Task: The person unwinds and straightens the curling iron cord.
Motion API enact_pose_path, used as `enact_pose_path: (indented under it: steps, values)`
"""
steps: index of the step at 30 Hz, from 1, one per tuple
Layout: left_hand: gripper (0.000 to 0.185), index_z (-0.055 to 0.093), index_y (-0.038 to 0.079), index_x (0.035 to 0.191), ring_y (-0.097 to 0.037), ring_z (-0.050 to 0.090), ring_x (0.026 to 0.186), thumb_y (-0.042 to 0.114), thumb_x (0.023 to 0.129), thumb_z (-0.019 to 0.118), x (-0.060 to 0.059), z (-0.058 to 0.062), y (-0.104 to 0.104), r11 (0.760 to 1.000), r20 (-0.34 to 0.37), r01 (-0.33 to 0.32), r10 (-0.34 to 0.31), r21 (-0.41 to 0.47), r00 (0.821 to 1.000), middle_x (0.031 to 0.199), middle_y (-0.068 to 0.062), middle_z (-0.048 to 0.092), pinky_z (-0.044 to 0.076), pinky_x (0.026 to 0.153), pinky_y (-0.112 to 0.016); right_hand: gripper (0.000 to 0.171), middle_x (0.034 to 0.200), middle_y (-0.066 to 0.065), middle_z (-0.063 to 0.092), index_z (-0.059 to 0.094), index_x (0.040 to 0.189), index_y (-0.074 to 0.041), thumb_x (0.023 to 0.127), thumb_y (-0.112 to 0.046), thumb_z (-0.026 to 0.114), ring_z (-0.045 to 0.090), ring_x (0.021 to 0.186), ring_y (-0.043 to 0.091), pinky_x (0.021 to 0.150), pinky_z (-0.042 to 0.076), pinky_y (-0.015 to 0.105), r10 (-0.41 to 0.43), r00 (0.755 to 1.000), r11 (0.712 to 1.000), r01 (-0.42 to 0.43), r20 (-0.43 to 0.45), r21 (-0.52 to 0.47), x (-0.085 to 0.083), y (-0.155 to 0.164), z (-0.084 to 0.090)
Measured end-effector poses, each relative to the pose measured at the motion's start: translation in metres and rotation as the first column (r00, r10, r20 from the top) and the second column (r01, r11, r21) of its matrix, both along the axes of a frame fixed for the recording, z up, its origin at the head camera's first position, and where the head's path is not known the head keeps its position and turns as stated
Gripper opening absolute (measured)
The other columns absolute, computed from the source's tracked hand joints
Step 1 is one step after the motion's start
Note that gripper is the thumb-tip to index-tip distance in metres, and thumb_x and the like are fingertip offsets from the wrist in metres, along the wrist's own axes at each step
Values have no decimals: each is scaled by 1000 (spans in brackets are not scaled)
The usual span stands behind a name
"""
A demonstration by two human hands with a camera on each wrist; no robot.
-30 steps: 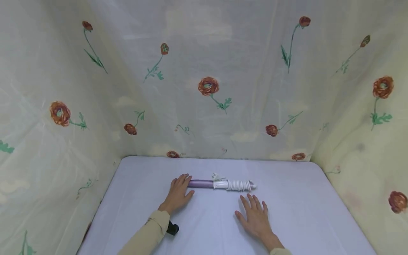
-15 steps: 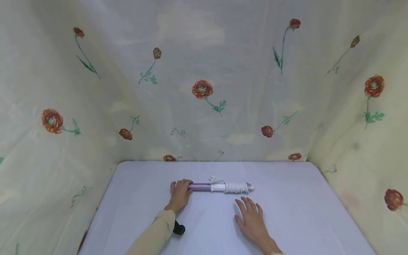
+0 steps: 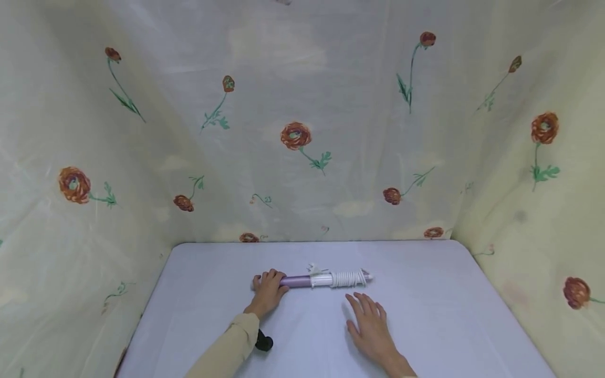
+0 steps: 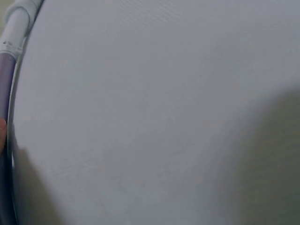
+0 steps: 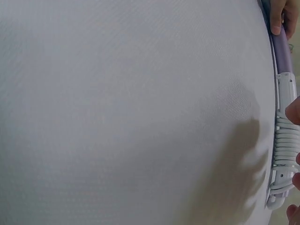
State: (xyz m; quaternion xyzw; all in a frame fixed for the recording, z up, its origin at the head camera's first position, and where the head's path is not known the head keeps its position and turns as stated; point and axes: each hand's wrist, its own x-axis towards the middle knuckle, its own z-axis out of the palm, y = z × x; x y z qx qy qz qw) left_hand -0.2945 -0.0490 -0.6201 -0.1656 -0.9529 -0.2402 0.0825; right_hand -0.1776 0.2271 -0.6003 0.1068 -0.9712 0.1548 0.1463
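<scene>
A purple-and-white corded wand [image 3: 296, 281], shaped like a hair iron, lies crosswise on the white table. White cord [image 3: 347, 279] is wound round its right part, and a small white plug [image 3: 314, 269] sticks up behind the middle. My left hand [image 3: 268, 290] grips the purple left end, fingers over the top and thumb along the near side; that end is mostly hidden under it. Just in front of the wound cord my right hand [image 3: 372, 331] hovers with loosely bent, spread fingers, holding nothing. The right wrist view shows its thumb [image 5: 293, 111] overlapping the cord.
The white table [image 3: 312, 349] has rounded far corners. Flower-print cloth [image 3: 354, 157] hangs behind it and along both sides. A black piece [image 3: 263, 342] shows at the left sleeve [image 3: 227, 341].
My left hand's fingers have curled from lying flat on the wand's end to gripping it. The right hand's fingers have bent slightly. The head view has shifted a little.
</scene>
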Motion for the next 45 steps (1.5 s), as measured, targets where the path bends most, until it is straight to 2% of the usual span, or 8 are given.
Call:
enact_pose_path:
  steps: [12, 17, 22, 25, 28, 35, 41, 45]
  values:
    - [30, 60, 9, 113, -25, 52, 99, 27, 89, 64, 12, 9, -3, 997, -39, -5, 8, 80, 999, 106, -8, 64, 22, 96, -54, 61, 134, 12, 49, 46, 137, -12, 81, -17, 68, 43, 125, 32, 101, 27, 59, 45, 996, 998, -48, -79, -40, 2, -2, 2]
    - [29, 59, 9, 113, -25, 51, 101, 25, 90, 64, 14, 16, -11, 995, -71, 8, -1, 102, 997, 107, -8, 64, 19, 97, -54, 56, 130, 12, 51, 49, 133, -12, 81, -15, 68, 51, 117, 32, 98, 32, 58, 64, 994, 996, -69, -94, -53, 3, -5, 6]
    - [29, 59, 8, 113, -26, 51, 101, 23, 89, 65, 14, 26, -17, 990, -110, 0, 17, 144, 994, 106, -9, 64, 17, 97, -55, 34, 106, 5, 59, 58, 115, -11, 82, -13, 67, 58, 95, 23, 80, 44, 42, 95, 985, 989, -110, -145, -98, -4, -12, 20]
    - [30, 59, 10, 113, -25, 51, 101, 26, 88, 65, 13, 31, -18, 990, -130, -15, 34, 142, 991, 106, -8, 64, 18, 97, -54, 19, 86, -1, 58, 59, 101, -12, 83, -14, 67, 52, 76, 13, 71, 39, 32, 105, 978, 983, -130, -178, -130, -12, -18, 35]
    - [32, 58, 12, 115, -23, 50, 102, 29, 89, 64, 14, 35, -18, 992, -113, -24, 39, 127, 993, 107, -5, 64, 18, 97, -53, 14, 78, -2, 56, 57, 94, -12, 84, -16, 67, 44, 69, 9, 68, 33, 28, 128, 972, 973, -162, -199, -164, -19, -24, 51]
    - [33, 59, 16, 115, -20, 51, 102, 34, 88, 66, 17, 46, -19, 993, -108, -52, 64, 105, 992, 107, -2, 64, 19, 99, -52, 25, 85, 4, 57, 59, 105, -8, 83, -17, 70, 46, 77, 12, 68, 38, 29, 211, 951, 952, -253, -227, -171, -51, -43, 79]
    - [34, 61, 16, 112, -21, 52, 100, 35, 85, 68, 24, 52, -17, 993, -120, -72, 84, 98, 989, 104, -3, 65, 20, 99, -53, 47, 112, 7, 57, 52, 131, -13, 88, -29, 65, 51, 102, 22, 82, 41, 39, 235, 968, 960, -245, -90, -136, -77, -63, 92]
    - [35, 61, 18, 112, -19, 52, 101, 39, 85, 66, 28, 54, -15, 994, -116, -93, 100, 64, 988, 105, -1, 65, 21, 99, -53, 47, 115, 6, 57, 53, 131, -15, 88, -29, 66, 52, 105, 24, 86, 42, 42, 261, 965, 956, -262, -27, -132, -83, -72, 96]
